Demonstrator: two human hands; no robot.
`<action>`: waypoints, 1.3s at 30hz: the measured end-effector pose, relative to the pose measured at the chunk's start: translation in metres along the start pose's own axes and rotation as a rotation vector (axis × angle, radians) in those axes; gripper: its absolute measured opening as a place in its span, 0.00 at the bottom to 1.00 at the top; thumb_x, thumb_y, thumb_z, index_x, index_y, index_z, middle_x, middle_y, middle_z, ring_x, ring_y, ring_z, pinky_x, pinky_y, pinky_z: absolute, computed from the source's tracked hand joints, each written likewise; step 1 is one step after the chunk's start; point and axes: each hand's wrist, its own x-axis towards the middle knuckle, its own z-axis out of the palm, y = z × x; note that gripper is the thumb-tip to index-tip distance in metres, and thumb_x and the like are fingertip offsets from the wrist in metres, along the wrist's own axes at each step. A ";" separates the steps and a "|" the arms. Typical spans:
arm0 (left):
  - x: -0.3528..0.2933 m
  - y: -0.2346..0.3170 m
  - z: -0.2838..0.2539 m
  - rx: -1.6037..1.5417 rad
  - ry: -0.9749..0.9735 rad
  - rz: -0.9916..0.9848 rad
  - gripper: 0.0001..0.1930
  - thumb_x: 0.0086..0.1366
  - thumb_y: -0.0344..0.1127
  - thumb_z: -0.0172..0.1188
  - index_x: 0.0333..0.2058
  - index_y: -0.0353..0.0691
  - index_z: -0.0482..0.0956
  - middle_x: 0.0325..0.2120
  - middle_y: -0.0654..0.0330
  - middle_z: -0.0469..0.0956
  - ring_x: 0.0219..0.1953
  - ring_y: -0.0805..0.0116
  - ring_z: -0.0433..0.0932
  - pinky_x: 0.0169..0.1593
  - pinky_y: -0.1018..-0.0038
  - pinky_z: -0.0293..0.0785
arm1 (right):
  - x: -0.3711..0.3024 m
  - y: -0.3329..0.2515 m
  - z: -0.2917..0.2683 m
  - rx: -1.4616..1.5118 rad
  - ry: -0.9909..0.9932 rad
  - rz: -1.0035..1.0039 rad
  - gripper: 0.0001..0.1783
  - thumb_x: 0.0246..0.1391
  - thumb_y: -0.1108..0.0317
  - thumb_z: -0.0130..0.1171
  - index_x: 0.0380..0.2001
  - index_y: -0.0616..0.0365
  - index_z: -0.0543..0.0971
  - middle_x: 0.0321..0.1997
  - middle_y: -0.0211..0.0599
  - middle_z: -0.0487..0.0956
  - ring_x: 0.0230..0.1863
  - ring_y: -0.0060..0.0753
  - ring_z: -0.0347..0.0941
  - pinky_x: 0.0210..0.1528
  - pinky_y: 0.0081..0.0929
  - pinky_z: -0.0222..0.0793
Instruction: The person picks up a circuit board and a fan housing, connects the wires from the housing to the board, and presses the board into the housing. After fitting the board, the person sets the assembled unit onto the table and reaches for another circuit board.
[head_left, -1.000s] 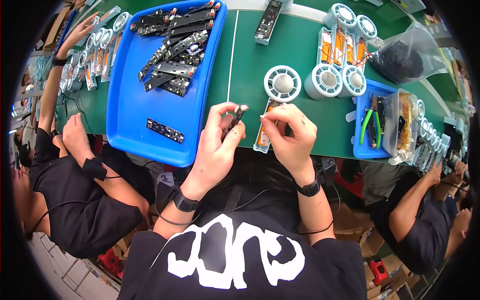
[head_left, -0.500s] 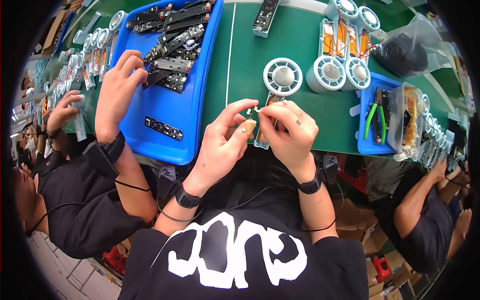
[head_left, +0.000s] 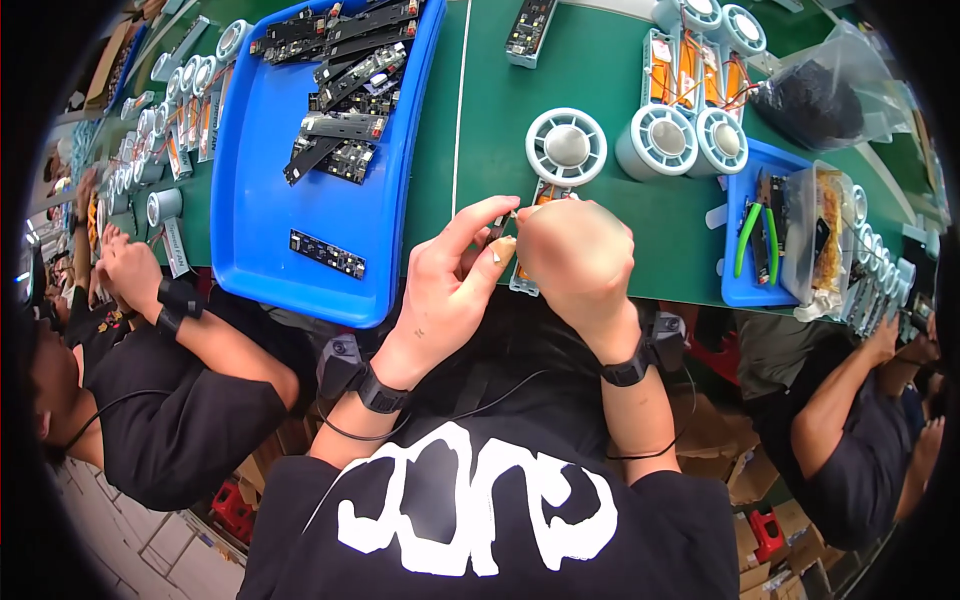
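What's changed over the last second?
The left hand, holding a dark circuit board, and the right hand have drawn together. The left neighbour's hand reached over the blue tray, then withdrew leftward. The fan and the tray's lone board stayed put.

From my remote seat I'm looking down on a green desk [head_left: 650, 250] running right across the room, a thin white line [head_left: 459, 140] crossing its top, everything brightly lit. Below left, there's pale floor [head_left: 120, 530], and a red stool [head_left: 233, 512] close by. Over to the lower right I've got another red seat [head_left: 766, 535], with brown cardboard boxes [head_left: 700, 440] crowding the space beneath the desk. Black fisheye darkness swallows the corners.
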 end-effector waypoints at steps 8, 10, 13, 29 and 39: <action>0.001 -0.001 0.004 -0.067 0.024 0.005 0.15 0.73 0.31 0.57 0.56 0.40 0.78 0.27 0.66 0.75 0.24 0.82 0.66 0.29 0.80 0.64 | 0.010 0.008 -0.015 0.149 -0.180 0.018 0.10 0.43 0.78 0.73 0.31 0.59 0.82 0.26 0.34 0.81 0.25 0.35 0.79 0.27 0.29 0.72; 0.001 -0.002 0.004 -0.052 0.030 0.031 0.14 0.73 0.31 0.57 0.55 0.40 0.78 0.27 0.66 0.75 0.25 0.82 0.66 0.30 0.80 0.65 | 0.011 0.010 -0.015 0.136 -0.186 0.015 0.10 0.43 0.76 0.74 0.30 0.58 0.82 0.25 0.33 0.81 0.25 0.34 0.80 0.27 0.27 0.73; 0.002 -0.003 0.004 -0.038 0.036 0.050 0.14 0.72 0.29 0.57 0.54 0.39 0.79 0.28 0.64 0.76 0.26 0.80 0.68 0.31 0.79 0.67 | 0.015 0.012 -0.018 0.118 -0.218 0.012 0.11 0.42 0.74 0.75 0.30 0.57 0.82 0.24 0.33 0.81 0.24 0.32 0.80 0.26 0.26 0.73; 0.004 -0.005 0.003 0.180 0.030 0.239 0.13 0.69 0.26 0.57 0.52 0.36 0.80 0.32 0.55 0.81 0.29 0.70 0.76 0.35 0.75 0.73 | 0.020 0.022 -0.024 0.156 -0.300 -0.012 0.12 0.40 0.73 0.77 0.29 0.56 0.83 0.23 0.33 0.81 0.21 0.27 0.77 0.23 0.22 0.70; -0.009 -0.013 0.012 -0.233 0.067 0.050 0.19 0.73 0.30 0.54 0.61 0.36 0.71 0.40 0.62 0.75 0.29 0.81 0.69 0.32 0.82 0.66 | -0.022 -0.018 -0.036 0.147 -0.053 0.362 0.21 0.39 0.82 0.76 0.40 0.63 0.82 0.36 0.38 0.82 0.28 0.25 0.78 0.29 0.22 0.72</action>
